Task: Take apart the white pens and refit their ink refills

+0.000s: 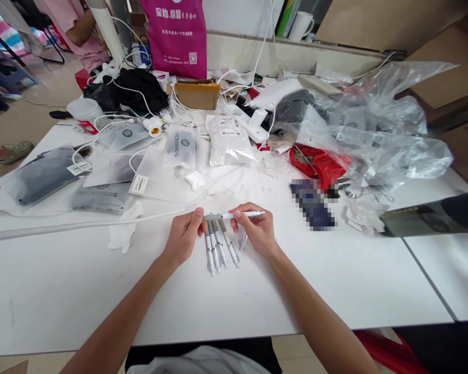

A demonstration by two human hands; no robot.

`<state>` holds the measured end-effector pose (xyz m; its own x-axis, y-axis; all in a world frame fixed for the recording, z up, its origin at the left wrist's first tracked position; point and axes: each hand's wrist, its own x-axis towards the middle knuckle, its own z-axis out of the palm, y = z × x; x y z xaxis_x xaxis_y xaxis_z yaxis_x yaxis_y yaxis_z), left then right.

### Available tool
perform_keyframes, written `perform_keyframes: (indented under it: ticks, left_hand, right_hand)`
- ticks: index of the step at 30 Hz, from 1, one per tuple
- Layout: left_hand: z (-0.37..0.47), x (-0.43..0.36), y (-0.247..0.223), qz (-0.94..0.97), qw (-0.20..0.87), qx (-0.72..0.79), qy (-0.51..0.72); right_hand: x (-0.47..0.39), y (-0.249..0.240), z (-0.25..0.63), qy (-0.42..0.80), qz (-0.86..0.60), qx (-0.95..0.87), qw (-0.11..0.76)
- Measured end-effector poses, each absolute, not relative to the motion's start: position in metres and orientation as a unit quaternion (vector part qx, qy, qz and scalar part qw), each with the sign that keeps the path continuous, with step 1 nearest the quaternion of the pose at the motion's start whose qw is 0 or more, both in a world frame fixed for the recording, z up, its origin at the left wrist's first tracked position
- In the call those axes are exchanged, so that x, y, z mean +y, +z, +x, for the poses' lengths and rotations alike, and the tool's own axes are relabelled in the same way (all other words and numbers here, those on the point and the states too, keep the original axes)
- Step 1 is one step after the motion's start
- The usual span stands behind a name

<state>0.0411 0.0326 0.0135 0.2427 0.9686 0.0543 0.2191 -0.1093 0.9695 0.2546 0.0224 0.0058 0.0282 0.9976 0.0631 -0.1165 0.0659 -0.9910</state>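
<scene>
Between my left fingers (197, 218) and right fingers (239, 216), both pinched: one pen (228, 215), level, grey end left. Looks like joining or parting its sections; next move calls for straight alignment. More pens (221, 248) just nearer me, on tabletop (203, 306).

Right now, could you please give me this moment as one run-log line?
left hand: holding pen, grey end | right hand: holding pen, white part | loose pens: on table | white packet: beyond hands
</scene>
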Motion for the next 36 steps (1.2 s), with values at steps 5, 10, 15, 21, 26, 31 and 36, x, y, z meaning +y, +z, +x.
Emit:
perform_keyframes:
  ticks: [5,10,15,21,26,31,36]
  left_hand:
    - [0.039,0.033,0.019,0.698,0.412,0.417,0.410]
    - [0.027,0.041,0.033,0.692,0.419,0.501,0.307]
    - [0.021,0.053,0.036,0.781,0.338,0.438,0.291]
    - [0.019,0.055,0.005,0.850,0.200,0.368,0.319]
    - [0.017,0.054,-0.002,0.869,0.160,0.348,0.315]
    - [0.018,0.050,-0.001,0.873,0.140,0.335,0.327]
    - [0.017,0.052,0.001,0.877,0.135,0.347,0.303]
  right_hand:
    - [0.021,0.003,0.254,0.509,-0.458,-0.462,0.563]
    - [0.021,0.007,0.256,0.492,-0.466,-0.503,0.536]
    - [0.023,0.005,0.262,0.333,-0.486,-0.636,0.498]
    - [0.028,-0.005,0.268,0.078,-0.410,-0.831,0.369]
    - [0.027,-0.009,0.264,0.003,-0.393,-0.857,0.335]
    - [0.025,-0.006,0.261,0.024,-0.412,-0.857,0.308]
    - [0.027,-0.005,0.262,-0.034,-0.416,-0.865,0.278]
